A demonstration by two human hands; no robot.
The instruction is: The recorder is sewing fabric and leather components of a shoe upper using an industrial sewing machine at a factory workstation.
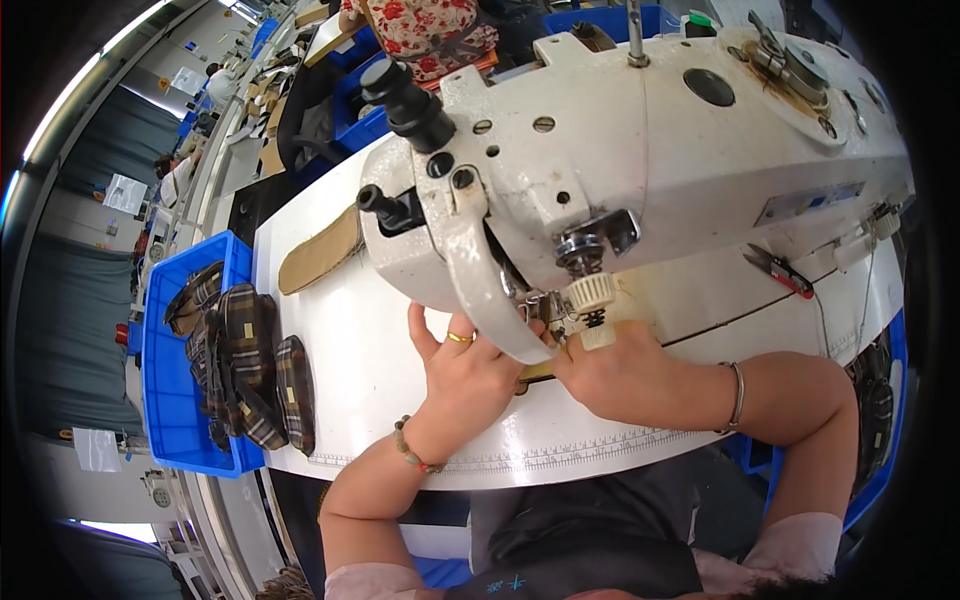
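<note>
Both my hands meet under the head of a white sewing machine point(540, 170), close to its needle area. A small yellowish-tan piece point(540, 371) shows between them, mostly hidden by fingers and the curved white lever. My left hand point(467, 372), with a ring and a beaded bracelet, pinches the piece from the left; its little finger sticks out. On the other side, my right hand point(618, 372) is closed with curled fingers at the piece's right edge. Fingertips of both hands are partly covered by the machine.
On the white table point(370, 400), a tan sole-shaped piece point(322, 250) lies left of the machine. A blue bin point(175, 400) holds plaid fabric items point(240, 350); one plaid piece point(293, 390) leans at its edge. Red-handled thread snips point(782, 270) lie right. Another person point(425, 30) sits beyond.
</note>
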